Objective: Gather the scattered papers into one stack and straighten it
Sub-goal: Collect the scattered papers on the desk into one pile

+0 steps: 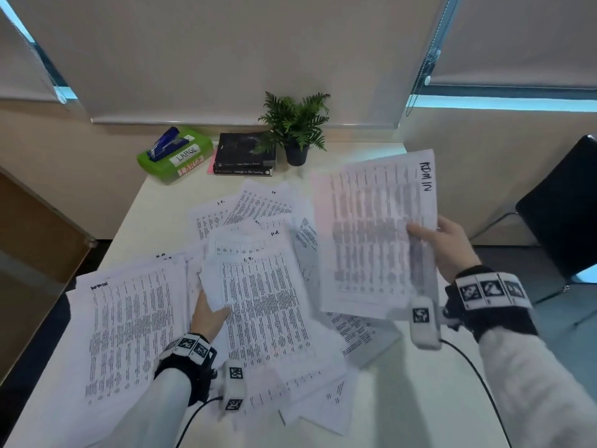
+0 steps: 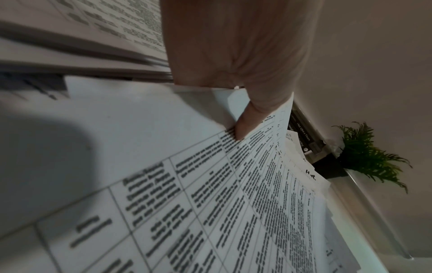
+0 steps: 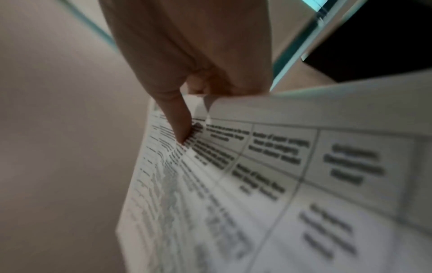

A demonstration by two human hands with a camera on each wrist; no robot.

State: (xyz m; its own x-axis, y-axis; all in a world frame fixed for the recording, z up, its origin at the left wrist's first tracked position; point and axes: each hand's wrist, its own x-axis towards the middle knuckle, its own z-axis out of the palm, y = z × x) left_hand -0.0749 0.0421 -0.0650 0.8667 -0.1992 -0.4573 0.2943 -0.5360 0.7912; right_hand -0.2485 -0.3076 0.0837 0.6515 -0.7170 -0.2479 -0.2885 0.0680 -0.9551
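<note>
Printed sheets lie scattered over the white table (image 1: 403, 402), with a looser pile (image 1: 255, 208) toward the back. My right hand (image 1: 442, 244) pinches a sheet marked ADMIN (image 1: 371, 234) by its right edge and holds it lifted above the table; its thumb (image 3: 180, 125) lies on the printed face. My left hand (image 1: 208, 313) grips the left edge of a table-printed sheet (image 1: 268, 315) in the middle, thumb (image 2: 247, 122) on top, fingers hidden beneath. A neater pile (image 1: 129, 331) with an ADMIN sheet on top lies left of that hand.
At the table's back stand a green box (image 1: 176, 156) with a blue stapler on it, two dark books (image 1: 245, 155) and a potted fern (image 1: 295, 130). A black chair (image 1: 562, 205) stands to the right. The table's left edge drops off near a wooden surface (image 1: 35, 240).
</note>
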